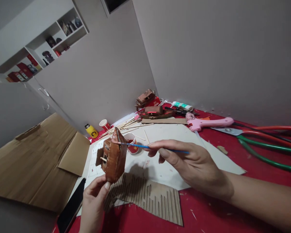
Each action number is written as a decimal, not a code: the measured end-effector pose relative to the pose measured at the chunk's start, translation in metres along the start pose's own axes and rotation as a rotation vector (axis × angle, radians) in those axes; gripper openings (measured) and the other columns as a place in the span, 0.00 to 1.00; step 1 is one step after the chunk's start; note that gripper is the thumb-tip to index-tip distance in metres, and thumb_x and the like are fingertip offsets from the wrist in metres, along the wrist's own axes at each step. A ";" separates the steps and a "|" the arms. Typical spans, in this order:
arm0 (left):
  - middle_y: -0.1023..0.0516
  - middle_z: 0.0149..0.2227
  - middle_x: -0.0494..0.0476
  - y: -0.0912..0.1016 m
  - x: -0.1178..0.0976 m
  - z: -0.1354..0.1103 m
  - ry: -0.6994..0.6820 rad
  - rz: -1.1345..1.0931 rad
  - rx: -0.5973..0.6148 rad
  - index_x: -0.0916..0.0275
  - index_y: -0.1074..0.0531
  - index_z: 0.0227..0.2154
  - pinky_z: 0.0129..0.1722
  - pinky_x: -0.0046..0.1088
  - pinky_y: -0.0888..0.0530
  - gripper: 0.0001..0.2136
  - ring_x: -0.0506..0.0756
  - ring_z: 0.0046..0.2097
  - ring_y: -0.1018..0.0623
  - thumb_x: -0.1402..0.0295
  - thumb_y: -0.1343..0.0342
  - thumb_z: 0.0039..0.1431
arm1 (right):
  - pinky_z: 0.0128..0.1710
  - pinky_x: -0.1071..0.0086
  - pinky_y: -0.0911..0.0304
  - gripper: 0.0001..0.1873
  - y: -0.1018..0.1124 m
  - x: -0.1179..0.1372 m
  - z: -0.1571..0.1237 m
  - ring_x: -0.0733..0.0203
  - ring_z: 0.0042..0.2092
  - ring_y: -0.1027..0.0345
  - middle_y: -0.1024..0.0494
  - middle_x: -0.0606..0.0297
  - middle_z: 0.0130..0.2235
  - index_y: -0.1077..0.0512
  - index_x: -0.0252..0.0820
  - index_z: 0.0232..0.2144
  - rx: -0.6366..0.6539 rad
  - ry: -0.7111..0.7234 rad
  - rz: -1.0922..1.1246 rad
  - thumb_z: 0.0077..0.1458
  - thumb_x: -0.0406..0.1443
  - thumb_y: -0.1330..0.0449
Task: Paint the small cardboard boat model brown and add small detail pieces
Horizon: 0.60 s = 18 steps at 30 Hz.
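Observation:
In my left hand (95, 202) is a small brown-painted cardboard model boat (115, 161), tilted up with its pointed end at the top. My thumb and fingers pinch its lower end. A thin blue paintbrush (138, 146) is held between the thumb and fingers of my right hand (186, 163). Its bristles touch the model near the pointed end. Just behind the model stands a paper cup (133, 149) with reddish-brown paint inside. Below the model, a piece of corrugated cardboard (157, 200) lies across the white paper (169, 132) and the red table (232, 210).
At the back stand two more brown models (154, 111). A pink glue gun (210, 122) and red-and-green-handled shears (257, 137) lie right. Thin wooden sticks (121, 127), a yellow bottle (91, 131) and another cup (104, 124) are behind left. A cardboard box (38, 161) and black phone (71, 205) lie left.

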<state>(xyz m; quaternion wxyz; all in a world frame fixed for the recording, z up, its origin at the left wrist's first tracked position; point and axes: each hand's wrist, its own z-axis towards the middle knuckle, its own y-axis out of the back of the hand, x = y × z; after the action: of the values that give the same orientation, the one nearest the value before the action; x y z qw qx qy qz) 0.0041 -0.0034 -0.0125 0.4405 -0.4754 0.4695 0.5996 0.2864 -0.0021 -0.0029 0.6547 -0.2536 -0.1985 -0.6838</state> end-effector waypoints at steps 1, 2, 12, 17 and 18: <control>0.16 0.34 0.61 0.000 0.000 0.000 -0.002 0.001 -0.006 0.63 0.18 0.30 0.40 0.31 0.25 0.17 0.59 0.38 0.20 0.58 0.27 0.38 | 0.36 0.71 0.25 0.11 0.000 0.001 -0.001 0.65 0.35 0.23 0.17 0.65 0.35 0.23 0.48 0.46 0.024 0.022 0.006 0.65 0.34 0.43; 0.16 0.34 0.61 -0.001 0.000 0.000 -0.003 -0.001 -0.008 0.63 0.18 0.30 0.40 0.31 0.25 0.17 0.59 0.38 0.20 0.58 0.27 0.38 | 0.36 0.72 0.26 0.11 0.000 0.001 -0.002 0.65 0.36 0.23 0.17 0.65 0.35 0.24 0.48 0.46 0.048 0.049 0.004 0.64 0.33 0.43; 0.17 0.35 0.60 0.005 0.007 -0.001 0.041 -0.105 0.062 0.64 0.19 0.32 0.42 0.32 0.26 0.15 0.59 0.39 0.21 0.60 0.28 0.43 | 0.43 0.73 0.27 0.18 -0.010 -0.009 -0.012 0.64 0.42 0.22 0.16 0.62 0.40 0.25 0.44 0.49 0.267 0.199 -0.003 0.59 0.24 0.43; 0.18 0.35 0.59 0.005 0.005 0.004 0.145 -0.332 0.102 0.64 0.19 0.31 0.42 0.32 0.24 0.13 0.56 0.38 0.21 0.67 0.27 0.39 | 0.30 0.76 0.27 0.09 -0.008 0.002 -0.004 0.65 0.34 0.22 0.16 0.62 0.34 0.21 0.44 0.41 0.175 -0.194 0.250 0.62 0.35 0.41; 0.18 0.34 0.59 0.006 0.005 0.005 0.166 -0.365 0.113 0.64 0.19 0.31 0.41 0.32 0.24 0.13 0.56 0.37 0.21 0.68 0.26 0.39 | 0.27 0.77 0.27 0.09 -0.006 0.002 0.000 0.64 0.33 0.22 0.16 0.62 0.33 0.21 0.45 0.41 0.124 -0.262 0.347 0.62 0.38 0.40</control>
<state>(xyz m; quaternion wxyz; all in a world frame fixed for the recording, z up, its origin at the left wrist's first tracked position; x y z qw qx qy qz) -0.0030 0.0007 -0.0157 0.5277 -0.5749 0.4430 0.4413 0.2799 -0.0037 -0.0012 0.7454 -0.3298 -0.2771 -0.5087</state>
